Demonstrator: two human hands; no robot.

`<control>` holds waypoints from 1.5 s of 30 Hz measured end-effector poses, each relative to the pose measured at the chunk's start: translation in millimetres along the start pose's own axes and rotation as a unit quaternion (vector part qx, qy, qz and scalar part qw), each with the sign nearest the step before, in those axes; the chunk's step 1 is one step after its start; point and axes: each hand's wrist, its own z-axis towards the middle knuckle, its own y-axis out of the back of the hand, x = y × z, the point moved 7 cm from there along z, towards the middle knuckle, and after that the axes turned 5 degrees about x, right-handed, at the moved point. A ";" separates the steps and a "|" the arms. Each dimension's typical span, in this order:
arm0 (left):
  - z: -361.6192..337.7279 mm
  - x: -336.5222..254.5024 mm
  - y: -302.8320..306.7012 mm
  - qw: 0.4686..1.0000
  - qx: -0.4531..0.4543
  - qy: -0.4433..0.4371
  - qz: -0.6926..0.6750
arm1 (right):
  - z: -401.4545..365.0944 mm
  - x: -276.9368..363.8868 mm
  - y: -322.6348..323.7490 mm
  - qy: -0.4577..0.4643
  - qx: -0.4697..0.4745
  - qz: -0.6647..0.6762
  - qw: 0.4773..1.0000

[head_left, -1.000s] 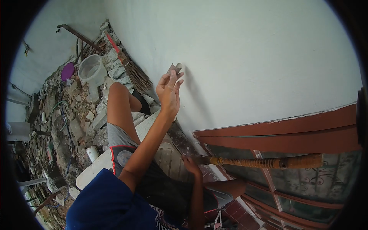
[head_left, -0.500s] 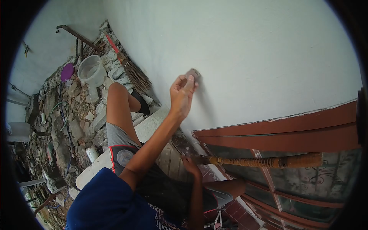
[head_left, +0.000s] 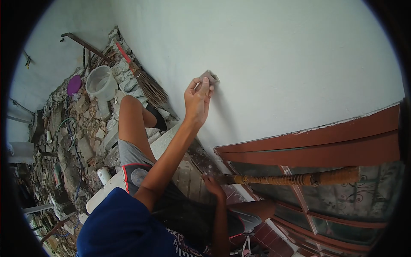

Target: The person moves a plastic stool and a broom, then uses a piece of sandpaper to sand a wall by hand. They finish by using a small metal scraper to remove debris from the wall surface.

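My left hand [head_left: 197, 103] is raised against the white wall [head_left: 278, 64], pinching a folded piece of sandpaper [head_left: 209, 77] between thumb and fingers. The sandpaper looks grey-brown and seems to touch the wall. Lower down, my right hand [head_left: 211, 185] has its fingers curled at the edge of a slatted wooden seat [head_left: 187, 173]. It lies beside the dark end of a cord-wrapped pole [head_left: 295, 180]. What those fingers close on is hidden.
Broken rubble [head_left: 90, 128] covers the ground at the left. On it stand a clear plastic bucket [head_left: 102, 83] and a purple object [head_left: 74, 85]. A stick broom [head_left: 147, 85] leans by the wall. A red-brown window frame [head_left: 317, 145] fills the lower right.
My left hand has shifted slightly left and up along the wall with the sandpaper, which is now bent differently. My right hand has stayed in place.
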 end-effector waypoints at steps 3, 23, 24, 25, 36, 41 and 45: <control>-15.0 13.1 -13.7 0.999 0.042 -0.005 0.008 | -2.8 8.4 -1.6 -0.039 0.045 -0.007 0.998; 14.7 -24.2 -15.8 0.980 0.106 -0.097 0.136 | -10.5 18.6 3.1 -0.031 0.031 -0.006 0.999; 9.9 -17.7 -19.6 0.974 0.112 -0.089 0.173 | -9.4 18.5 2.8 -0.031 0.034 -0.006 0.999; 3.1 -17.1 -26.4 0.967 0.123 -0.089 0.205 | -9.1 18.3 1.9 -0.036 0.045 -0.002 0.998; 9.8 -25.6 -24.7 0.944 0.124 -0.073 0.297 | -5.7 9.0 2.0 -0.050 0.039 -0.009 0.998; -6.1 -27.7 -47.6 0.904 0.135 -0.125 0.386 | -5.9 7.2 0.8 -0.017 0.020 -0.007 1.000; 19.4 -39.6 -30.5 0.907 0.116 -0.144 0.377 | -8.4 15.5 2.5 -0.021 0.028 0.000 0.999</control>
